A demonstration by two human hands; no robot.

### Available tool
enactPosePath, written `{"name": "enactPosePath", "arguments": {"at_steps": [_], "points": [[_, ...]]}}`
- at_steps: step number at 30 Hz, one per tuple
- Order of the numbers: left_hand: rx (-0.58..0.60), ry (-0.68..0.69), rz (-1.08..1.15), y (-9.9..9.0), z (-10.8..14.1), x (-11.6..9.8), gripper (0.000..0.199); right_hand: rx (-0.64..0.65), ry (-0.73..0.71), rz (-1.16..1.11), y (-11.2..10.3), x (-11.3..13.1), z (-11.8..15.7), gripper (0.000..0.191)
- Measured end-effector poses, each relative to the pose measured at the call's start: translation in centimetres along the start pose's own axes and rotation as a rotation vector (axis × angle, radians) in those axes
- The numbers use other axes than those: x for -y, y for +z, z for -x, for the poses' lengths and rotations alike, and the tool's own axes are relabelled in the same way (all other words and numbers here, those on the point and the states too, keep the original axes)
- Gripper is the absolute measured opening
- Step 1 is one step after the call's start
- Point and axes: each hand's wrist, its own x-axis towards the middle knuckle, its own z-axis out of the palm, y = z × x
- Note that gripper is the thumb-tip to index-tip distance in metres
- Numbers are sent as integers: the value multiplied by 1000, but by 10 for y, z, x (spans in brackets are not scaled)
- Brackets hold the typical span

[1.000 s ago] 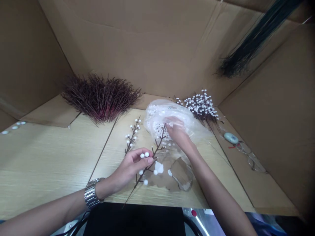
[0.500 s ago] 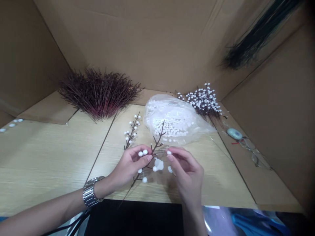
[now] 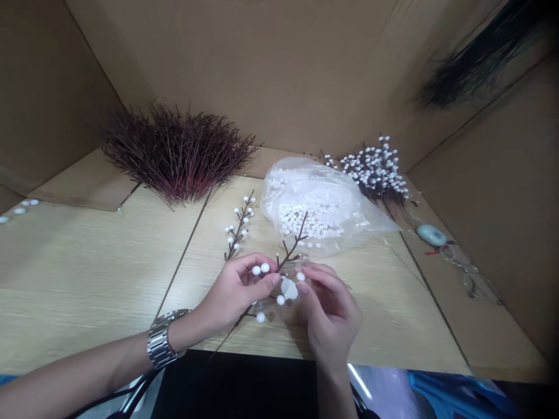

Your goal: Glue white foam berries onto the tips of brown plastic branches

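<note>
My left hand (image 3: 244, 291) pinches a thin brown artificial twig (image 3: 292, 252) between thumb and fingers, and the twig slants up to the right. Several white berries sit on its lower side stems, while the upper tips are bare. Between thumb and forefinger of my right hand (image 3: 329, 302) is a small white berry (image 3: 300, 277), close to the twig's right side. Behind the twig, a whitish translucent patch (image 3: 289, 288) shows near the tabletop. A second twig with white berries (image 3: 239, 227) lies just beyond my left hand. The plastic bag of white berries (image 3: 312, 221) rests behind both hands.
A large bundle of bare brown twigs (image 3: 181, 157) stands at the back left. Finished-looking berry sprigs (image 3: 375, 169) lie at the back right. Eyeglasses (image 3: 467, 270) and a pale green oval object (image 3: 431, 235) are at the right. Cardboard walls (image 3: 244, 75) enclose the table (image 3: 100, 273).
My right hand with its berry has come nearer to the twig. The twig leans further right in my left hand. The whole view has shifted slightly.
</note>
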Motion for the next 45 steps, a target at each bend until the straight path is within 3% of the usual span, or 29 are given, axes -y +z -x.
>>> {"name": "enactPosePath", "arguments": {"at_steps": [12, 45], "points": [[27, -22, -19, -2, 0, 5, 16, 51, -173, 115, 2, 1, -2, 38], [-22, -75, -52, 0, -2, 3, 8, 81, -319, 310, 5, -1, 1, 41]]}}
